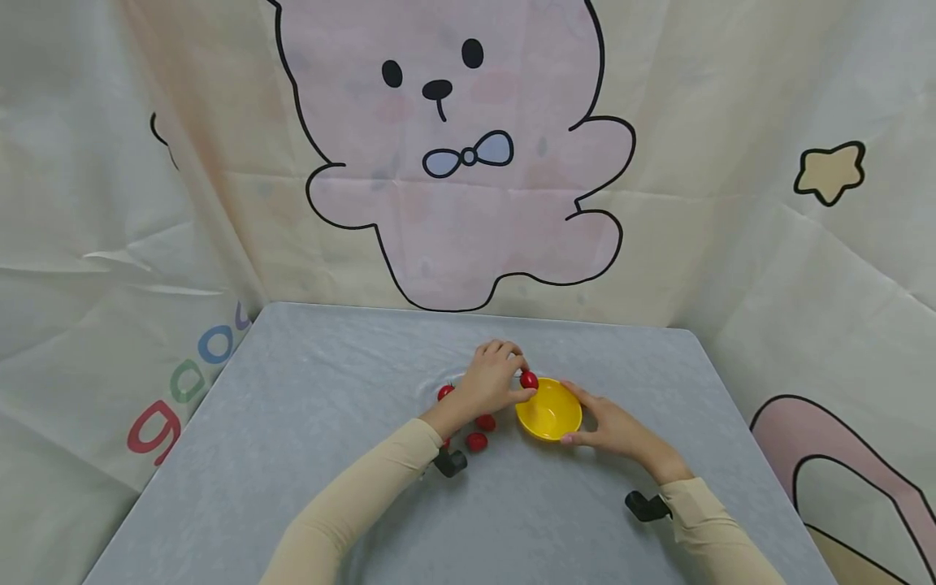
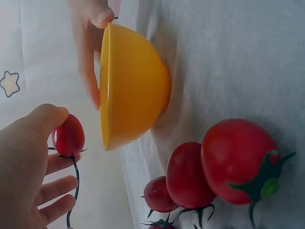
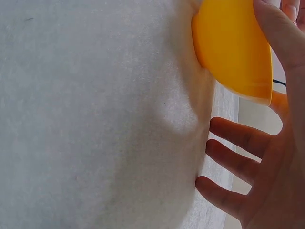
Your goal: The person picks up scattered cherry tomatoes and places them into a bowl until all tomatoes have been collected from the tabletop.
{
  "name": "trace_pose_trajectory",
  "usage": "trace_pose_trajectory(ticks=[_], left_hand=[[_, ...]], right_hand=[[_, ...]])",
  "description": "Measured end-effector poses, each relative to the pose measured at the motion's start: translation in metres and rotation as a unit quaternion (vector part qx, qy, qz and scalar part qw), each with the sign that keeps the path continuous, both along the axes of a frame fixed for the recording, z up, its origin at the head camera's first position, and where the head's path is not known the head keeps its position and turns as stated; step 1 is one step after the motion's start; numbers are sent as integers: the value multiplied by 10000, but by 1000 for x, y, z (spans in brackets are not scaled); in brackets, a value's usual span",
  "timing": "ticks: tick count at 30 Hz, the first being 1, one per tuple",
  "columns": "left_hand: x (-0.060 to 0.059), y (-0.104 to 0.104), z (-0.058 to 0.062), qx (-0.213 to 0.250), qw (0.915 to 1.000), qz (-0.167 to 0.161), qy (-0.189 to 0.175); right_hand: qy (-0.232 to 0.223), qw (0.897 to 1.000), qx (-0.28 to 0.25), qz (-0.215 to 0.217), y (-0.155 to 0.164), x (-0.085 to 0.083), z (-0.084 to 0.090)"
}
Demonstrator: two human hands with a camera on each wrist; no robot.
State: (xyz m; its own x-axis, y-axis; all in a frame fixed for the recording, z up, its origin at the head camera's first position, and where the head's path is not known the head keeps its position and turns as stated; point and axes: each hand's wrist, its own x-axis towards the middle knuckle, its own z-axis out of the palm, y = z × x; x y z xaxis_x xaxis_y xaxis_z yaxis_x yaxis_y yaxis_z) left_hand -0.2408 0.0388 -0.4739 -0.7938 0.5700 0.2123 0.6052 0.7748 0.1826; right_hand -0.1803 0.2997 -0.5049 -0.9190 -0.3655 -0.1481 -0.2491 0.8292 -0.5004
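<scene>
Loose cherry tomatoes (image 2: 237, 161) are seen beside the left hand (image 1: 491, 383), by which one cherry tomato (image 1: 529, 379) is pinched over the yellow bowl (image 1: 549, 409); its rim is gripped by the right hand (image 1: 613, 426).

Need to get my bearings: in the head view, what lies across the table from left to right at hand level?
Tomato beside the left wrist → left hand → pinched tomato → yellow bowl → right hand.

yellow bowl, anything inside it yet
In the head view the yellow bowl shows only bare yellow inside. The left hand pinches a cherry tomato at its rim, not in it. The right hand steadies the bowl; the wrist views show only its outside.
</scene>
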Motion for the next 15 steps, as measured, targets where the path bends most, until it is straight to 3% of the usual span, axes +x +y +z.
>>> trace_pose_trajectory(ticks=[15], left_hand=[[4,10,-1,-149,9998,-80,-97]], right_hand=[[-66,9999,-113,5,1,-2,-3]])
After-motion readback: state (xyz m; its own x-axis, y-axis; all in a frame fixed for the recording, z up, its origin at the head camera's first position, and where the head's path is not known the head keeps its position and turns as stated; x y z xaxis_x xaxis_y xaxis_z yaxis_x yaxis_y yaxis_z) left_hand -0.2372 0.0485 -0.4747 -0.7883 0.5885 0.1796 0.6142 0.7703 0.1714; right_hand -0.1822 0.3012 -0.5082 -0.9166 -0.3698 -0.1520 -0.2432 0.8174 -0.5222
